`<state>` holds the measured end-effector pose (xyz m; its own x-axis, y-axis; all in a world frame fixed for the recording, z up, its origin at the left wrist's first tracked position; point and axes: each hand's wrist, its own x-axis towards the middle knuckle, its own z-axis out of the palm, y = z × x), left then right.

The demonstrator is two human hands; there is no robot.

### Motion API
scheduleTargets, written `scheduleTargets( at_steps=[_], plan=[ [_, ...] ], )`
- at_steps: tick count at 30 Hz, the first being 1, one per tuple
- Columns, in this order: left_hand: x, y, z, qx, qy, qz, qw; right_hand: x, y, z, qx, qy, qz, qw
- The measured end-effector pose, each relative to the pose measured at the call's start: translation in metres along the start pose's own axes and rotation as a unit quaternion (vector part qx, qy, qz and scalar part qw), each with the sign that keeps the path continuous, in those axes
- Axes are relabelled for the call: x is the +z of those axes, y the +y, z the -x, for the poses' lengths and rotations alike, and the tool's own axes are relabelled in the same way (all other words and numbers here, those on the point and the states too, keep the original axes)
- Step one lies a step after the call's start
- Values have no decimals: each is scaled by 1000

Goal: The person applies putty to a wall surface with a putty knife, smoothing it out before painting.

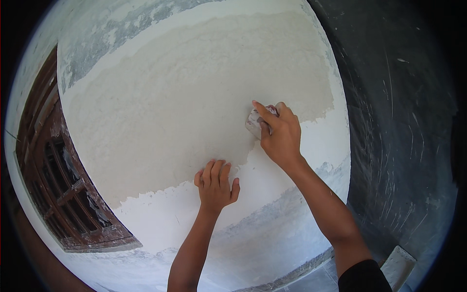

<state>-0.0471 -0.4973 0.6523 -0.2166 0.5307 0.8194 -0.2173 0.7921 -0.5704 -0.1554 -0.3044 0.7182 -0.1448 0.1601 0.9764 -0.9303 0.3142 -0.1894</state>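
1. Closest to us, a black sleeve (364, 278), with the right forearm (326, 209) climbing from it, below and to the right of the big beige patch (185, 97) on the wall.
2. Over to the left of the patch now: a brown barred window (70, 192), its frame splashed with white.
3. At the patch's lower edge, here's the left hand (214, 187), fingers loosely spread and holding nothing, fingertips toward the wall, palm over the white band (316, 141) just below.
4. And the action spot! On the patch's lower right part sits a pale, red-stained block (253, 121); fingers cover much of it, so it could be a scraper or a sanding pad. Good technique here, I'd judge: face flat to the wall, even pressure, overlapping strokes, a light touch along that ragged border.
5. The right hand (282, 136) has it in a narrow pinch, thumb below, fingers over the top; the block pokes out left of the palm, at the fingertips.
6. Right of the patch, a dark scratched surface (399, 121); far below it, a pale trough-like object (399, 265).
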Motion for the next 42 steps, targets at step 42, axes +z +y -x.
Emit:
scheduleTargets(
  at_steps=[42],
  plan=[
    [-3,3,-3,-10,-22,12,1000,-2,-3,-4,71,5,-57,996]
  ],
)
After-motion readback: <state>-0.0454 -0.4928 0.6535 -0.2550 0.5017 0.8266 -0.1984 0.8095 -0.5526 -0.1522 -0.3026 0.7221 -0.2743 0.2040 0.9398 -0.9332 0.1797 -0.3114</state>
